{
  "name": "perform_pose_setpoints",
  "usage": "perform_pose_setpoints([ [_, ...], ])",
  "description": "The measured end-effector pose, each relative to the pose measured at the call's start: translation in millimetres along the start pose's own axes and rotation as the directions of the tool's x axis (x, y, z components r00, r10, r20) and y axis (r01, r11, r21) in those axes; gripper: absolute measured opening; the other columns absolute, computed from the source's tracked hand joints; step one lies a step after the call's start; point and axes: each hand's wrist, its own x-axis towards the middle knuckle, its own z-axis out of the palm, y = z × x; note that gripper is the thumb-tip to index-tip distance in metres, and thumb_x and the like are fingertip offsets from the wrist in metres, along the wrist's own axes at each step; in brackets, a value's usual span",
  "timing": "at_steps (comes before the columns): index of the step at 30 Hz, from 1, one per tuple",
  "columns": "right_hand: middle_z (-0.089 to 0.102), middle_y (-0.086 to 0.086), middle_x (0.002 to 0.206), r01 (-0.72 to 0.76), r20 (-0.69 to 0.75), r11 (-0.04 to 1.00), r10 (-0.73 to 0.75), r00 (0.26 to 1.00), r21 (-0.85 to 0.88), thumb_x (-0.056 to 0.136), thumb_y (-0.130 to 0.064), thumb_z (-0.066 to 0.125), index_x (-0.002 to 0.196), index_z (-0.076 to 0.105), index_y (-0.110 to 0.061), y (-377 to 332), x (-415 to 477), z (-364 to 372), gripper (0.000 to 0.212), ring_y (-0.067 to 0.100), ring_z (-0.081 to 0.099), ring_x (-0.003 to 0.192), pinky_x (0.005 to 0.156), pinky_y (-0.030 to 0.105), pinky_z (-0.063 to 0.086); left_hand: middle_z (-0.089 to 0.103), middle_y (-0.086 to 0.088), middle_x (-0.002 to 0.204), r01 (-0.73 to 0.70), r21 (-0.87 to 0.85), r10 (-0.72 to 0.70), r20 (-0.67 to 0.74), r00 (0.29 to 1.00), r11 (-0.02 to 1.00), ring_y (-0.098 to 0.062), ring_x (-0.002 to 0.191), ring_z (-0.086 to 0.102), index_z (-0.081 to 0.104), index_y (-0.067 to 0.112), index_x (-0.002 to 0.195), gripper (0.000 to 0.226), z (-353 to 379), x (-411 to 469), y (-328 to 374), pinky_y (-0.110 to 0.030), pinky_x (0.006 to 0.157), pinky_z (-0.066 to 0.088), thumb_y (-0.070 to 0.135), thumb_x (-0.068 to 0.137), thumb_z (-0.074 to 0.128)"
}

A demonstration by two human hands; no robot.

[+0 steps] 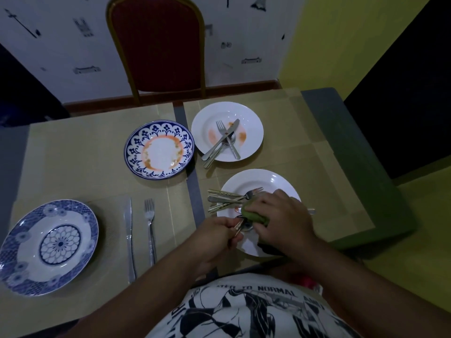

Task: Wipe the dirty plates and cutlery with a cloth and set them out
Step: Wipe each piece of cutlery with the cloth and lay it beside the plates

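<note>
Cloth point(256, 215) was gripped in right hand point(283, 215), wrapped round spoon point(245, 226) bowl. Left hand point(219, 236) pinched its handle. Both were over near plate point(275, 179), loose cutlery point(227, 200) across it. Clean blue plate point(48, 245), knife point(129, 237), fork point(150, 228) sat left. Farther: stained patterned plate point(159, 150), stained white plate point(253, 132) holding dirty cutlery point(224, 140).

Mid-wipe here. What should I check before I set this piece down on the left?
1. Left hand grips the held cutlery by the handle: ok.
2. Right hand holds the green cloth round its head: ok.
3. Head wiped clean: cannot tell, the cloth covers it.
4. Bare mat beside the set knife and fork by the patterned plate: ok.
5. Blue-rimmed plate clean: not ok, orange smears.
6. Far white plate clean: not ok, smears, cutlery on it.
</note>
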Motion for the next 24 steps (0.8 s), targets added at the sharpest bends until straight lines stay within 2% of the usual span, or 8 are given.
perform_pose_setpoints([
  [3, 0.067, -0.014, 0.096, -0.083, 0.029, 0.995, 0.084, 0.996, -0.054, 0.067, -0.031, 0.072, 0.099, 0.071, -0.038, 11, 16, 2, 0.033, 0.018, 0.057, 0.088, 0.063, 0.03, 0.043, 0.063, -0.013, 0.083, 0.044, -0.013, -0.044, 0.013, 0.999, 0.999, -0.018, 0.079, 0.054, 0.069, 0.002, 0.1, 0.025, -10, 0, -5, -0.025, 0.071, 0.043, -0.008, 0.097, 0.046],
  [5, 0.067, -0.013, 0.095, -0.155, 0.037, 0.984, 0.158, 0.987, -0.083, 0.068, -0.03, 0.072, 0.098, 0.071, -0.038, 17, 25, 0, 0.032, 0.02, 0.057, 0.091, 0.064, 0.03, 0.043, 0.065, -0.012, 0.085, 0.083, -0.004, -0.083, 0.022, 0.996, 0.997, -0.015, 0.074, 0.054, 0.066, 0.001, 0.104, 0.023, -14, 1, -7, -0.024, 0.067, 0.043, -0.007, 0.097, 0.045],
  [8, 0.067, -0.015, 0.097, -0.227, 0.005, 0.973, 0.228, 0.974, -0.038, 0.071, -0.028, 0.071, 0.101, 0.07, -0.041, 17, 27, -10, 0.032, 0.018, 0.055, 0.093, 0.063, 0.03, 0.042, 0.068, -0.012, 0.095, 0.128, -0.033, -0.126, 0.037, 0.991, 0.991, -0.011, 0.062, 0.052, 0.062, 0.0, 0.11, 0.025, -12, 2, -1, -0.021, 0.054, 0.036, -0.006, 0.097, 0.041],
  [12, 0.066, -0.019, 0.099, -0.259, -0.075, 0.965, 0.262, 0.962, 0.037, 0.071, -0.03, 0.072, 0.104, 0.071, -0.041, 10, 19, -19, 0.035, 0.013, 0.054, 0.095, 0.063, 0.026, 0.043, 0.068, -0.007, 0.095, 0.104, 0.057, -0.104, -0.014, 0.995, 0.993, -0.01, 0.064, 0.048, 0.063, 0.007, 0.107, 0.022, -10, 6, 7, -0.023, 0.057, 0.034, 0.009, 0.103, 0.042],
  [16, 0.067, -0.019, 0.098, -0.186, -0.108, 0.979, 0.195, 0.975, 0.089, 0.07, -0.03, 0.072, 0.103, 0.071, -0.04, -3, 14, -23, 0.034, 0.012, 0.053, 0.091, 0.064, 0.026, 0.045, 0.069, -0.002, 0.083, 0.035, 0.171, -0.034, -0.011, 0.999, 0.985, -0.01, 0.067, 0.055, 0.065, 0.011, 0.116, 0.022, -6, 9, 3, -0.022, 0.057, 0.04, 0.006, 0.098, 0.054],
  [20, 0.066, -0.017, 0.1, -0.039, -0.008, 0.999, 0.039, 0.999, 0.018, 0.072, -0.038, 0.066, 0.103, 0.069, -0.041, -10, 7, -12, 0.031, 0.014, 0.054, 0.09, 0.064, 0.029, 0.041, 0.067, -0.005, 0.083, -0.012, 0.139, 0.008, 0.028, 1.0, 0.99, -0.01, 0.063, 0.058, 0.07, 0.008, 0.112, 0.026, -2, 4, 1, -0.023, 0.062, 0.048, -0.001, 0.099, 0.049],
  [22, 0.066, -0.016, 0.098, 0.002, 0.033, 0.999, -0.001, 0.999, -0.037, 0.072, -0.039, 0.062, 0.1, 0.069, -0.041, -5, 10, -7, 0.029, 0.014, 0.054, 0.089, 0.062, 0.027, 0.036, 0.066, -0.004, 0.083, -0.046, 0.167, 0.041, 0.032, 0.999, 0.985, -0.01, 0.063, 0.056, 0.071, 0.009, 0.11, 0.028, -2, 3, -2, -0.025, 0.063, 0.046, 0.0, 0.1, 0.047],
  [24, 0.066, -0.013, 0.096, -0.025, 0.077, 0.997, 0.031, 0.997, -0.073, 0.075, -0.039, 0.057, 0.099, 0.069, -0.039, 3, 22, -8, 0.027, 0.016, 0.054, 0.09, 0.063, 0.028, 0.037, 0.064, -0.003, 0.078, -0.065, 0.202, 0.061, 0.026, 0.998, 0.977, -0.008, 0.059, 0.053, 0.072, 0.008, 0.106, 0.028, -4, 3, -6, -0.022, 0.057, 0.042, 0.001, 0.1, 0.046],
])
